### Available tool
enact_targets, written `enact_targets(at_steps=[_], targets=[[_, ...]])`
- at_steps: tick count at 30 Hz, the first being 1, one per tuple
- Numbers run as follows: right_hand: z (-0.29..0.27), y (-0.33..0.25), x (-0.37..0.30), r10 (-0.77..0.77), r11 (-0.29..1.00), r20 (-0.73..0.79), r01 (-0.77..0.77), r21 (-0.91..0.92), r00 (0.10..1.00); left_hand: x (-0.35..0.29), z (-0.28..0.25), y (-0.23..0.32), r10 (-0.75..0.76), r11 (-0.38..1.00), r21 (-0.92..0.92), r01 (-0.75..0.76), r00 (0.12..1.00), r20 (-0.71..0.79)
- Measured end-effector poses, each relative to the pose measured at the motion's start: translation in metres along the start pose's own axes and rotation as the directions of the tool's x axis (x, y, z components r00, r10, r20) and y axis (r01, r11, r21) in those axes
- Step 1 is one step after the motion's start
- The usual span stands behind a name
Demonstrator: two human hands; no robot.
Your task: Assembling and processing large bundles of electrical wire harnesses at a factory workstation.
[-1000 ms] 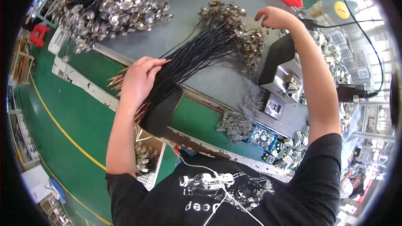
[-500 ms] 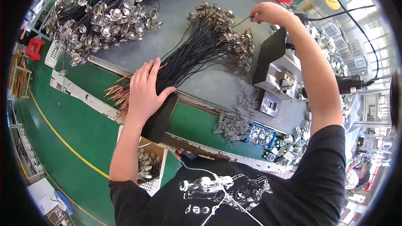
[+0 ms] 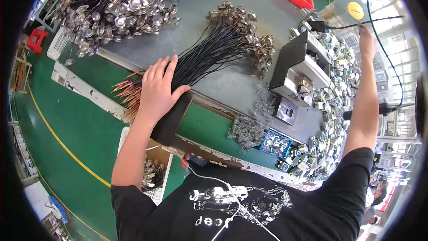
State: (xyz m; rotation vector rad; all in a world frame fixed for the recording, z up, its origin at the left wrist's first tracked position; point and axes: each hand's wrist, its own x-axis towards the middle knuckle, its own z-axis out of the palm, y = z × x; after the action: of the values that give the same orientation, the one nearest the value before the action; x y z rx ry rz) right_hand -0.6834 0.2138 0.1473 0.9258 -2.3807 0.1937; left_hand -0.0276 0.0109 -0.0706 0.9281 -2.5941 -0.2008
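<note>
- We counted two hands: the left hand lay palm down across the bundle of black wires, its four fingers near one another and its thumb spread away.
- The right hand was raised at the far right, near a black cable; we could not tell whether its fingers were together or holding anything.
- That one bundle lay mid-surface, metal caps at its far end, coppery tips at the near edge; its wires were too many for us to count.
- We saw one heap of capped wires at upper left, one metal machine, one red bin, one blue tray and one pile of springs.
- Half a second earlier, we had seen the right hand beside the caps; it had since moved rightward, while the left hand had stayed on the wires.
</note>
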Motion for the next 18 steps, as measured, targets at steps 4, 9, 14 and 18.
enact_targets(at_steps=[4, 9, 14, 18], targets=[[-0.021, -0.004, -0.003, -0.215, 0.955, 0.041, 0.202, 0.219, 0.976, 0.004, -0.024, 0.03, 0.031, 0.997, -0.064, -0.038, 0.994, -0.1], [-0.084, -0.143, -0.105, -0.319, 0.785, 0.361, 0.031, 0.619, 0.876, -0.011, -0.048, 0.072, 0.036, 0.614, -0.777, -0.142, 0.988, -0.152], [-0.117, -0.218, -0.224, -0.39, 0.783, 0.59, -0.083, 0.617, 0.707, -0.019, -0.049, 0.055, -0.224, 0.004, -1.0, -0.011, 0.975, -0.011], [-0.142, -0.232, -0.27, -0.417, 0.811, 0.715, -0.124, 0.571, 0.562, -0.021, -0.05, 0.049, -0.247, -0.373, -0.927, -0.05, 0.968, 0.048]])
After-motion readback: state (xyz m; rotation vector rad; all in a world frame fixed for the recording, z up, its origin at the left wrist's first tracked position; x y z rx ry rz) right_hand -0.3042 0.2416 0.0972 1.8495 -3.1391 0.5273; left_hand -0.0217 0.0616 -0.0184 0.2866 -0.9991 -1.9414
